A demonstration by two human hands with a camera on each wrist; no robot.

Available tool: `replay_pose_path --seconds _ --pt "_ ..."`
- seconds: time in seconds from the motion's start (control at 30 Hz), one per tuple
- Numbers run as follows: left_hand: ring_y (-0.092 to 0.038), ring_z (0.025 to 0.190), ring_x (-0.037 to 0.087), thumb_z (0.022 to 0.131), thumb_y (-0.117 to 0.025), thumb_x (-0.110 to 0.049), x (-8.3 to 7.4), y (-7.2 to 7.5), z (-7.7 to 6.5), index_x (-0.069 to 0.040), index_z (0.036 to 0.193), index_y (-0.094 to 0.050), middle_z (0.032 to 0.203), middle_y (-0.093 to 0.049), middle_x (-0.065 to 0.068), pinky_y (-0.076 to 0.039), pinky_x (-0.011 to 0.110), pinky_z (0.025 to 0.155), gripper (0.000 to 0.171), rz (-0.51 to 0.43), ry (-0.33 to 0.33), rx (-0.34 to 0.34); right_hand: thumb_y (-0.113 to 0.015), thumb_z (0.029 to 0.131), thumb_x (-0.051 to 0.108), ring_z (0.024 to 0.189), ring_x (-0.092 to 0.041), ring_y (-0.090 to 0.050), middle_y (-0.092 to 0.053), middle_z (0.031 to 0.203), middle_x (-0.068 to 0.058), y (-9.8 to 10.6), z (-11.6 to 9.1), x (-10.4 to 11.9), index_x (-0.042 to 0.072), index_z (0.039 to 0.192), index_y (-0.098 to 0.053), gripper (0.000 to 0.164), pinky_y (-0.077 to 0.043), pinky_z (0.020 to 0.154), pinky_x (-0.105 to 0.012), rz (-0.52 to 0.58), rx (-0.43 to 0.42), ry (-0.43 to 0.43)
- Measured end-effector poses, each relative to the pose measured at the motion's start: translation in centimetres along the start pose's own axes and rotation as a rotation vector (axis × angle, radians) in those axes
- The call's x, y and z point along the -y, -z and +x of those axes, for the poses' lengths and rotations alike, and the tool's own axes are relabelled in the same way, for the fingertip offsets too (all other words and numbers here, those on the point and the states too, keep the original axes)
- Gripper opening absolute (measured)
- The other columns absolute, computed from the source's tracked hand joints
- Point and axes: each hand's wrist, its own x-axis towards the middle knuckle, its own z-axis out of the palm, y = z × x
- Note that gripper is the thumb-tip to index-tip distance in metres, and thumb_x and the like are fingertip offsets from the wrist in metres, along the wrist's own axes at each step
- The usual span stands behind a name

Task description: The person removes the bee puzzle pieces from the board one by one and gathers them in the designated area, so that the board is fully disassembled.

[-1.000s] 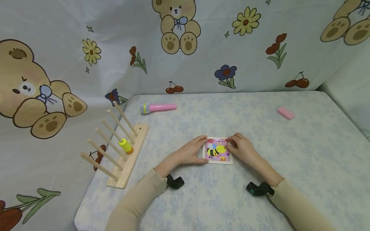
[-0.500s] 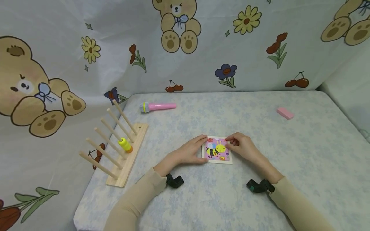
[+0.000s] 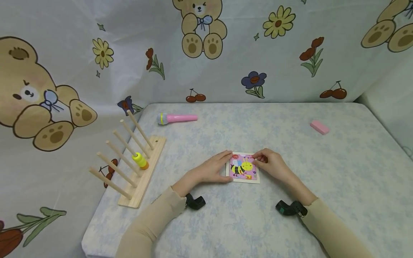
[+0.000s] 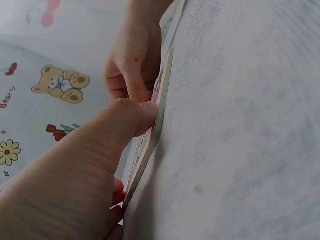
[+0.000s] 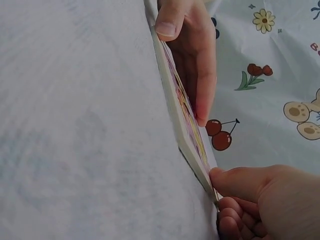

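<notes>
A small square bee puzzle (image 3: 243, 167), a yellow-and-black bee on pink inside a pale wooden frame, lies on the table in front of me. My left hand (image 3: 212, 168) holds its left side, with the thumb at the near corner and the fingers along the far corner. At the upper right of the puzzle, the thumb and curled index finger of my right hand (image 3: 270, 164) pinch its edge, covering that part of the picture. In the right wrist view the right thumb (image 5: 240, 181) lies on the board's edge, the other fingers curled beneath it.
To the left stands a wooden peg rack (image 3: 146, 172) with several slanting dowels; yellow and orange beads (image 3: 140, 160) sit on one. A pink toy microphone (image 3: 178, 118) lies at the back left, a pink block (image 3: 319, 127) at the back right. A bear-print curtain (image 3: 226, 79) hangs behind the table.
The right fingers shift very slightly at the puzzle's upper right edge. The left hand and the puzzle keep their place; the head view moves a little.
</notes>
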Motion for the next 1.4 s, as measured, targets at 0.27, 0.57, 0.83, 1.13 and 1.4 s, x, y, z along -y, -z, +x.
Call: replay_pose_path --seconds 0.27,0.57,0.83,1.13,1.4 --pt "-0.008 0.142 0.016 0.086 -0.061 -0.053 0.3 -0.3 0.1 -0.004 0.151 -0.017 0.156 -0.014 0.007 -0.014 0.029 0.112 0.092 -0.002 -0.005 0.0 -0.072 0.084 0.009 0.071 -0.016 -0.048 -0.056 0.083 -0.004 0.0 -0.3 0.8 -0.003 0.1 -0.068 0.021 -0.043 0.059 -0.027 -0.134 -0.023 0.083" --pt "-0.008 0.142 0.016 0.085 -0.061 -0.053 0.4 -0.2 0.0 -0.004 0.151 -0.017 0.156 -0.014 0.007 -0.014 0.029 0.112 0.094 -0.008 0.015 0.005 -0.073 0.083 0.009 0.071 -0.017 -0.048 -0.055 0.083 -0.005 0.0 0.0 1.4 -0.003 0.102 -0.068 0.023 -0.043 0.06 -0.028 -0.137 0.005 0.067" --pt "-0.01 0.142 0.017 0.084 -0.063 -0.052 0.6 0.2 0.0 -0.004 0.151 -0.017 0.156 -0.013 0.007 -0.016 0.03 0.112 0.094 -0.031 0.022 0.001 -0.072 0.084 0.011 0.073 -0.02 -0.045 -0.051 0.081 -0.007 0.3 1.1 2.9 -0.004 0.098 -0.067 0.022 -0.04 0.061 -0.032 -0.193 0.079 -0.021" --pt "-0.01 0.142 0.016 0.084 -0.063 -0.051 -0.3 -0.5 0.4 -0.005 0.151 -0.017 0.156 -0.014 0.007 -0.014 0.027 0.112 0.094 -0.039 0.019 0.027 -0.075 0.081 0.013 0.074 -0.023 -0.044 -0.051 0.081 -0.009 0.0 -0.1 2.7 -0.007 0.096 -0.066 0.026 -0.039 0.062 -0.034 -0.267 0.057 -0.055" --pt "-0.009 0.142 0.016 0.085 -0.062 -0.051 0.0 -0.2 0.1 -0.004 0.151 -0.016 0.157 -0.013 0.007 -0.013 0.027 0.112 0.094 -0.028 0.027 0.014 -0.077 0.08 0.015 0.073 -0.019 -0.045 -0.054 0.084 -0.007 -0.6 -0.5 1.5 -0.004 0.1 -0.066 0.029 -0.038 0.061 -0.031 -0.151 -0.064 0.072"
